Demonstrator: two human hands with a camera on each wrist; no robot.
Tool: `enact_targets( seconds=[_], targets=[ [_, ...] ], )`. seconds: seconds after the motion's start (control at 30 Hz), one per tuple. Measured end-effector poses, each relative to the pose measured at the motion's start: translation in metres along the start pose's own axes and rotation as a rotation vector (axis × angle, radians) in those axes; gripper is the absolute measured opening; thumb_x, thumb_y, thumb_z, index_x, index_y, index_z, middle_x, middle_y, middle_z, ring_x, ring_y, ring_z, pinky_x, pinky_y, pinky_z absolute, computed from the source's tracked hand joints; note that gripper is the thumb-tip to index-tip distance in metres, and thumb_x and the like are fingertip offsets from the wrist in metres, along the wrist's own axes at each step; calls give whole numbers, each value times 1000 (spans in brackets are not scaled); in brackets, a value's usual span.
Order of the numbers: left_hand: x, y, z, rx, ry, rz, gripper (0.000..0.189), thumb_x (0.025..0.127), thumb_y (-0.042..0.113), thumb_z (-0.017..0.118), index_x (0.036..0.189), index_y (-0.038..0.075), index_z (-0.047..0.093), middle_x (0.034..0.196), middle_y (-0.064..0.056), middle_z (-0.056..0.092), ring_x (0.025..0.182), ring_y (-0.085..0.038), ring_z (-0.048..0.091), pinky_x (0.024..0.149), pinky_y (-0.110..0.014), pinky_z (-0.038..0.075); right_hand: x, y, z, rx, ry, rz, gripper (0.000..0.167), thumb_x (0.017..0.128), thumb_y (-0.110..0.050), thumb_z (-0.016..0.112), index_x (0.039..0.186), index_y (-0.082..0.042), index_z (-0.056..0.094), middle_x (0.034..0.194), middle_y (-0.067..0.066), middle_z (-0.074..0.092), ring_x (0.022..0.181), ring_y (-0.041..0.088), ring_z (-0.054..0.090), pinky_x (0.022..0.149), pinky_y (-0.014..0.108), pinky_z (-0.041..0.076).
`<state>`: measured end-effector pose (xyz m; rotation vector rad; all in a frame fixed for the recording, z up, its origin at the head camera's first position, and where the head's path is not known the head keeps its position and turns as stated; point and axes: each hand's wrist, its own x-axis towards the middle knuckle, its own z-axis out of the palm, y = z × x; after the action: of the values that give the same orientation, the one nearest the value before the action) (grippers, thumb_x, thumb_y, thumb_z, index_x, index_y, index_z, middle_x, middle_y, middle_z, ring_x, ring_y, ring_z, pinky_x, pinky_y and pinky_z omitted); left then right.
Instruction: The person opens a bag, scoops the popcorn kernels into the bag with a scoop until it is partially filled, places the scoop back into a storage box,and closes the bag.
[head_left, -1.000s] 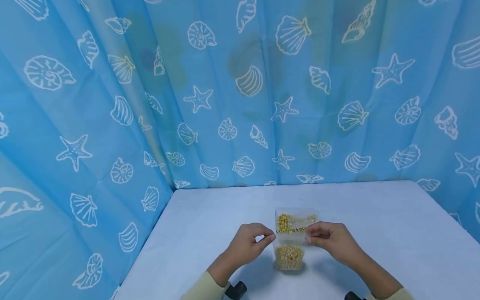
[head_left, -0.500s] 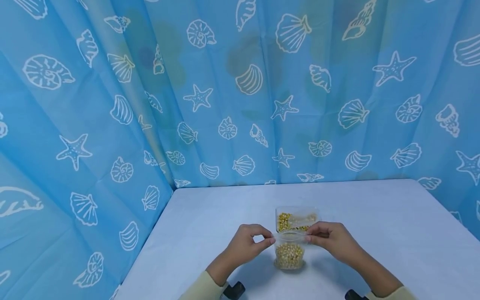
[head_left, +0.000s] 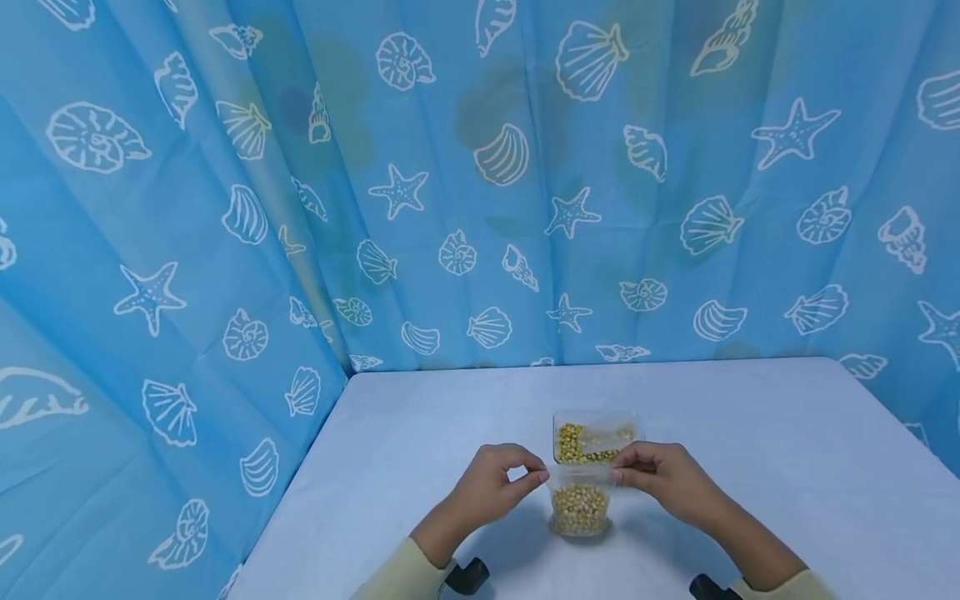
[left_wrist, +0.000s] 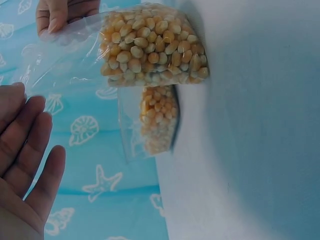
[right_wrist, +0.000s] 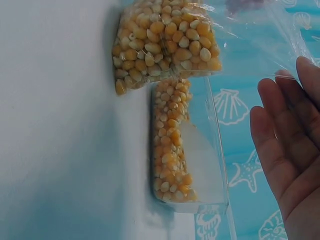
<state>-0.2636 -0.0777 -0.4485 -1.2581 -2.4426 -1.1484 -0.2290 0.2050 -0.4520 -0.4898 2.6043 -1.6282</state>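
A clear plastic bag, its lower part filled with yellow corn kernels, stands upright on the table. My left hand pinches the upper left corner of the bag between thumb and forefinger. At the opposite upper corner, my right hand pinches the film in the same way. Between the two hands the top edge is drawn out nearly straight. In the left wrist view, the remaining fingers of my left hand are extended away from the bag. Just behind the bag is a clear rectangular container holding more kernels.
A white-covered table lies under everything. Blue curtains with white shell and starfish prints rise along its back and left edges. A dark wrist device sits near the left sleeve, with another near the right.
Half a second ago the bag's mouth gaped slightly in an oval; now its edges lie nearly together. Both hands keep their pinch in almost the same place.
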Motion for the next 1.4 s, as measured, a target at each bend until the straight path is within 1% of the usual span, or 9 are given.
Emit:
enact_targets(
  seconds=[0.27,0.37,0.47,0.6,0.73,0.93,1.07,1.17,1.4],
  targets=[
    [-1,4,-3,91,-21,26,14,97,20,63,95,12,74,88,13,67,82,5,58,73,-17,49,0,1,-1,-27,-11,-27,19,91,-25,69,97,-7,69,91,7,69,82,23,65,69,40,54],
    [-1,4,-2,99,-17,34,12,96,17,64,94,11,74,88,12,67,82,4,58,72,-16,48,0,3,-1,-38,-15,-51,19,91,-26,68,97,-8,69,90,6,68,79,19,64,68,38,54],
    [-1,4,-2,95,-14,35,11,96,15,64,94,10,74,88,12,67,82,4,58,73,-16,49,0,4,0,-33,-16,-60,20,91,-27,68,97,-8,69,91,4,68,82,21,66,69,39,54],
    [-2,4,-1,88,-10,35,11,96,15,63,93,10,73,87,11,67,81,3,58,73,-16,49,1,2,2,3,-31,-29,24,90,-27,70,103,-6,69,94,4,68,87,26,67,71,40,55],
    [-2,4,0,88,-3,43,10,96,14,63,93,12,72,87,11,66,81,3,58,73,-16,49,2,-1,5,18,-47,-30,30,89,-29,72,107,-5,69,96,3,69,86,23,66,71,39,55],
    [-2,4,0,72,-8,33,11,97,16,63,93,13,72,88,12,66,82,4,58,73,-17,49,5,0,8,-5,-23,-81,21,89,-29,70,98,-11,71,95,0,69,89,15,67,73,30,55],
    [-1,3,1,66,-14,32,10,96,16,64,93,12,73,88,12,67,82,4,59,74,-19,50,5,3,10,-19,6,-97,16,89,-26,70,94,-11,71,94,0,70,88,13,67,73,33,55],
    [-1,2,2,72,-14,35,9,95,18,65,93,15,73,88,13,67,83,4,59,75,-18,50,5,4,11,-40,23,-112,15,89,-26,70,93,-12,72,92,-2,70,87,13,66,71,32,55],
    [3,1,8,93,-19,59,8,94,21,67,90,18,73,87,15,67,85,5,59,75,-15,48,5,4,13,-62,21,-124,16,90,-30,69,91,-15,72,91,-4,70,86,13,65,69,30,54]
  ],
)
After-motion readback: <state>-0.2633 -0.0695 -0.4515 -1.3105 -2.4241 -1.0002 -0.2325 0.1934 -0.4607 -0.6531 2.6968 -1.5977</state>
